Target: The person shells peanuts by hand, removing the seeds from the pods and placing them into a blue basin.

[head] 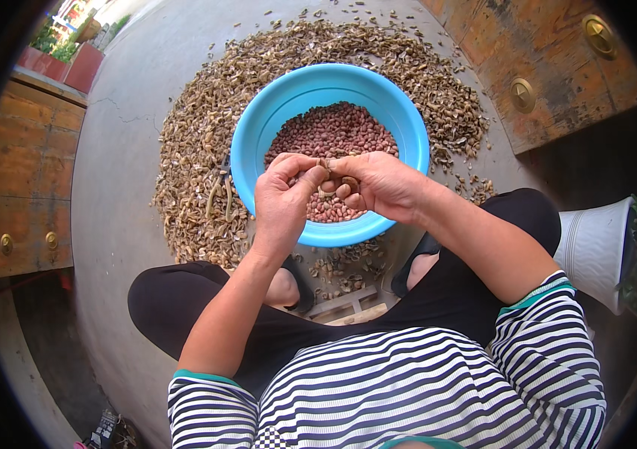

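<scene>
Over a blue plastic basin (329, 76), both my hands meet at the fingertips around a small peanut pod (327, 164), mostly hidden by the fingers. My left hand (287, 191) pinches it from the left between thumb and forefinger. From the right, my right hand (388, 182) grips it with thumb and finger, its other fingers curled around what looks like another peanut pod (351, 183). Below the hands, reddish shelled peanuts (335, 132) cover the basin's bottom, with a few paler pieces among them.
Broken peanut shells (195, 168) ring the basin on the concrete floor (116, 196). Pliers with cream handles (220, 196) lie on them at left. Wooden cabinets (32, 179) flank both sides. A white planter (593, 252) lies at right, and a slatted wooden piece (352, 307) is between my feet.
</scene>
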